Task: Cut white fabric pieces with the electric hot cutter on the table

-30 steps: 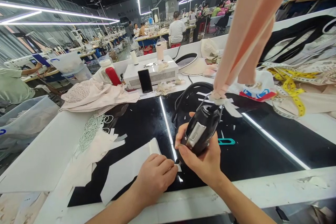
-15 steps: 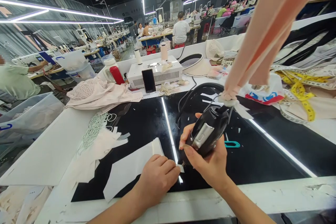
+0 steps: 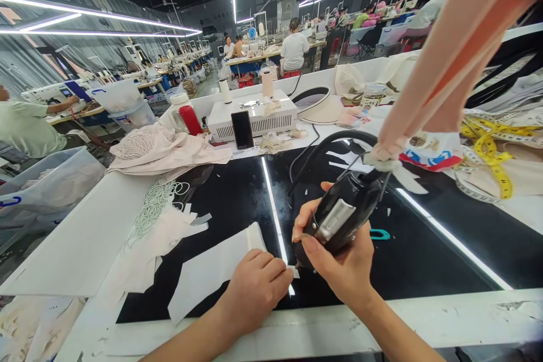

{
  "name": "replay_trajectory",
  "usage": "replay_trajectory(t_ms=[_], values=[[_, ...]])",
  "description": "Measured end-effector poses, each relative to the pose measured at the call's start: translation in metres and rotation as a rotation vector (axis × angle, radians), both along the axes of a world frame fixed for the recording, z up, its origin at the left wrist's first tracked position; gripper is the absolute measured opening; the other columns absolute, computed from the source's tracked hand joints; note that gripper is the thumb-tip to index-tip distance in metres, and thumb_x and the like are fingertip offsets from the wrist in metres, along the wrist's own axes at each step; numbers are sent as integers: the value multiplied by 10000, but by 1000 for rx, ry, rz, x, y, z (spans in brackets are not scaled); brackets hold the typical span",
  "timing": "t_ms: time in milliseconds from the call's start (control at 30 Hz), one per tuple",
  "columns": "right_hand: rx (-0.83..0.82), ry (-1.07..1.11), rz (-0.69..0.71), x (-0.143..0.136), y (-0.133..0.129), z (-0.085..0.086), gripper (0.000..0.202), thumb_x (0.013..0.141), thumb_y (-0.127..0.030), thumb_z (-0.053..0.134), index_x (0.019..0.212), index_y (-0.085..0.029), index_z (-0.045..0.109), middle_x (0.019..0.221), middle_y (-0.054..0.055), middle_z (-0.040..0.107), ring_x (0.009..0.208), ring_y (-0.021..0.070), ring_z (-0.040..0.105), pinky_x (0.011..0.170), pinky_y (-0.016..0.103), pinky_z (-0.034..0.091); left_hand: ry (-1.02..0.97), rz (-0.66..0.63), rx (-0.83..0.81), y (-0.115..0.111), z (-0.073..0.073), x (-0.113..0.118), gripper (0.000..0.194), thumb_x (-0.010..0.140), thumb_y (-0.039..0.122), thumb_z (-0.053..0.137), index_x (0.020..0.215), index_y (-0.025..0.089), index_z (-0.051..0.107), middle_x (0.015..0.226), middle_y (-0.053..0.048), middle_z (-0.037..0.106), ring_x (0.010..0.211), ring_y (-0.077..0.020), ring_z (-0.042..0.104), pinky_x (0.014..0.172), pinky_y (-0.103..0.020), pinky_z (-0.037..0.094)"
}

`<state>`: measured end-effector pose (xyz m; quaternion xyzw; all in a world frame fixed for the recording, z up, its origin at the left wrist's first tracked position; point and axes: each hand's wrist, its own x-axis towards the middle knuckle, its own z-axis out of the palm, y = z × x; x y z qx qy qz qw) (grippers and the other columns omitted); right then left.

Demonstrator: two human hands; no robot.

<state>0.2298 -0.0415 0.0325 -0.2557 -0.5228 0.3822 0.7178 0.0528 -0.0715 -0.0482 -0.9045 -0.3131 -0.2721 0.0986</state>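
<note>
My right hand (image 3: 339,260) is wrapped round a black corded tool (image 3: 339,215) with a metal plate on its side. Pink fabric (image 3: 441,62) is tied at the tool's upper end and runs up to the right. Beside the tool's lower end, my left hand (image 3: 261,288) is closed, fingers pressed down on the edge of a white sheet (image 3: 212,271) on the black table surface (image 3: 416,260). A small pale scrap (image 3: 296,272) sticks out past its fingertips. The tool's working tip is mostly hidden.
A teal cutter (image 3: 379,235) lies right of the tool. Behind are a phone (image 3: 242,130), a white box (image 3: 271,116) and a visor (image 3: 316,104). Pale fabric (image 3: 165,150) and green cord (image 3: 156,206) lie left; a yellow tape measure (image 3: 492,153) lies right. People sit further back.
My right hand and the tool have shifted slightly right, with the tool's upper end leaning further right. The pink fabric moved right too. My left hand is nearly unchanged.
</note>
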Motion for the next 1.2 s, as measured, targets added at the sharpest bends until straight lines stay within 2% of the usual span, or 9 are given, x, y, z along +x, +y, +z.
replay_trajectory(t_ms=[167,300,533,733,967,1200], values=[[4,-23,-26,1,3,-7,494,813,-91,808,1199,-302,584,887,-43,742,612,141,727,546,248,619,-1,-3,-6,1,0,1,216,1134,121,507,964,187,625,782,18,644,679,-172,537,670,-340,355],[4,-31,-58,3,4,-4,451,828,-79,796,1155,-299,576,872,-51,735,613,139,721,582,265,645,4,-9,-18,0,-1,1,175,1138,130,517,1032,179,648,821,13,673,695,-178,552,680,-344,354],[8,-11,-12,0,0,-4,472,824,-44,762,1161,-321,582,893,-63,744,637,111,721,605,216,641,-2,1,-4,0,0,1,260,1134,118,502,900,189,593,758,25,598,674,-174,496,658,-337,340],[-4,-69,-68,1,3,-10,448,858,-71,760,1189,-320,590,879,-59,740,643,109,718,629,221,638,-10,-6,-27,-2,-1,0,194,1136,123,517,1004,177,649,827,19,663,707,-182,527,677,-347,364],[-39,9,-27,3,-4,-1,473,841,-86,804,1192,-318,586,850,-58,737,624,124,714,610,239,647,-10,-16,-46,-2,-5,-2,195,1138,140,523,996,181,649,810,15,639,712,-188,523,679,-338,380],[-44,6,-24,2,-9,-6,503,834,-52,767,1220,-323,590,863,-63,740,633,112,723,625,220,650,-14,-29,-70,-1,-6,-2,175,1133,138,536,1016,177,660,824,7,646,723,-189,531,685,-331,403]])
